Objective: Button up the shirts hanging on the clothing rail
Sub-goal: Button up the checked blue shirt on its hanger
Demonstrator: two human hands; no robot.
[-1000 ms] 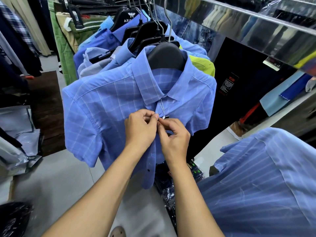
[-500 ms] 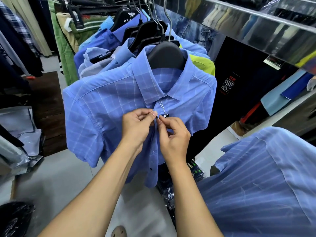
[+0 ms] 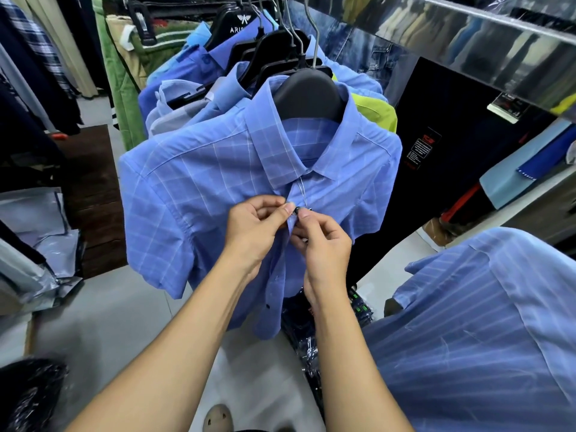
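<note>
Checked blue shirt (image 3: 199, 182) front and centre of the frame, hanging on its black hanger (image 3: 307, 93) at the head of the rail's row, and the action's crept up a notch: a second ago both hands were bunched lower on the placket, now the left hand (image 3: 254, 227) pinches the fabric edge while the right hand (image 3: 324, 244) pinches at a small dark button (image 3: 297, 209) just under the collar. That button looks only partly seated, and lower down the front hangs open, so plenty remains. Lime-green shirt (image 3: 375, 112) waits behind, upper right.
</note>
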